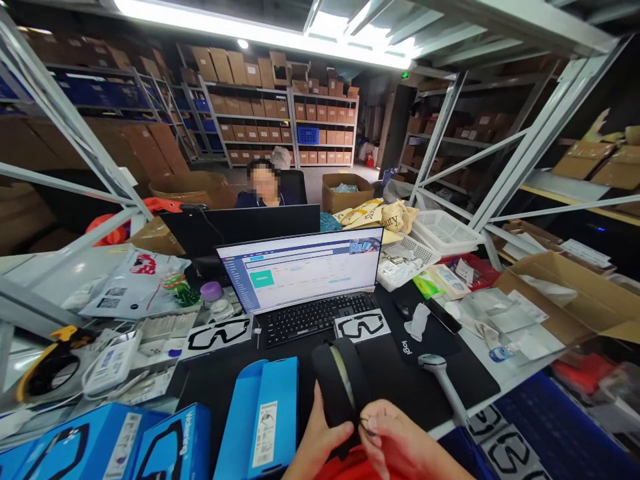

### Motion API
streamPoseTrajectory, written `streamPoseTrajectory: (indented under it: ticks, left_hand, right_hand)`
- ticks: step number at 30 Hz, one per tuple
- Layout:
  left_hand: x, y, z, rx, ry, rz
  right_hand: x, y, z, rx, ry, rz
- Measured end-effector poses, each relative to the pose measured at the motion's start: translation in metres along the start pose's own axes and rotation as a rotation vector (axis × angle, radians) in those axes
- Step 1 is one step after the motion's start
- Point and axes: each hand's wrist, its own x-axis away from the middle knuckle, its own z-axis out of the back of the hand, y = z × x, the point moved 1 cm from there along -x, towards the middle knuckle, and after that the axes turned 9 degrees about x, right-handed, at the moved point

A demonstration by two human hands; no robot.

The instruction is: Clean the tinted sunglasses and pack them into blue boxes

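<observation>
A black zippered case (327, 383), standing on edge and parted enough to show a pale strip (343, 370) inside, is in my left hand (320, 437). The fingers of that hand wrap round its near left side. At the case's lower right edge, my right hand (387, 427) pinches a small dark piece that looks like the zipper pull. Just left of my hands lies a blue cardboard box (240, 417) with a white label (267, 433). Cards with black goggle-frame pictures, a left card (220, 335) and a right card (363, 325), lie by the keyboard (315, 320).
A monitor (305, 267) stands ahead, with a person (263, 187) behind it. To the right are a handheld scanner (445, 380), a mouse (403, 308) and an open carton (575, 287). More blue boxes (175, 443) and a tape dispenser (53, 367) are at left.
</observation>
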Motion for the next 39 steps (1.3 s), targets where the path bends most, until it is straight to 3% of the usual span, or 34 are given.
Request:
streamPoseTrajectory:
  ticks: [4,7,12,15,18,21,24,28,32,34,37,39]
  left_hand:
    - [-0.009,0.004,-0.007,-0.089,-0.061,-0.002]
    - [-0.017,0.025,-0.016,-0.155,-0.064,0.006]
    - [-0.015,0.063,-0.023,-0.512,-0.235,0.038]
    - [-0.008,0.076,-0.020,-0.650,-0.321,-0.014]
    - [-0.002,0.082,-0.016,-0.724,-0.400,-0.024]
    - [0.001,0.077,-0.014,-0.794,-0.398,0.024]
    - [0.002,0.064,-0.011,-0.827,-0.320,0.087]
    - [0.001,0.055,-0.007,-0.857,-0.158,0.047]
    - [0.000,0.064,-0.005,-0.964,-0.135,-0.023]
    - [0.001,0.069,-0.006,-1.000,-0.156,-0.038]
    - [0.012,0.070,-0.001,-0.915,-0.144,-0.033]
    - [0.026,0.065,0.011,-0.769,-0.011,-0.068]
  right_hand:
    - [-0.002,-0.025,0.008,0.165,0.267,-0.014]
    - [-0.011,-0.047,0.011,0.216,0.329,-0.020]
    - [-0.029,-0.089,0.031,0.200,0.461,0.082]
    - [-0.039,-0.102,0.049,0.235,0.447,0.034]
    - [-0.055,-0.095,0.063,0.300,0.423,-0.053]
    - [-0.071,-0.079,0.071,0.381,0.428,-0.118]
    - [-0.074,-0.069,0.078,0.497,0.464,-0.107]
    - [-0.051,-0.064,0.079,0.613,0.503,0.024]
    - [-0.028,-0.046,0.058,0.714,0.191,0.103]
    - [-0.025,-0.033,0.048,0.756,0.127,0.079]
    - [-0.025,-0.017,0.047,0.731,0.204,0.063]
    - [-0.024,-0.010,0.055,0.698,0.285,0.057]
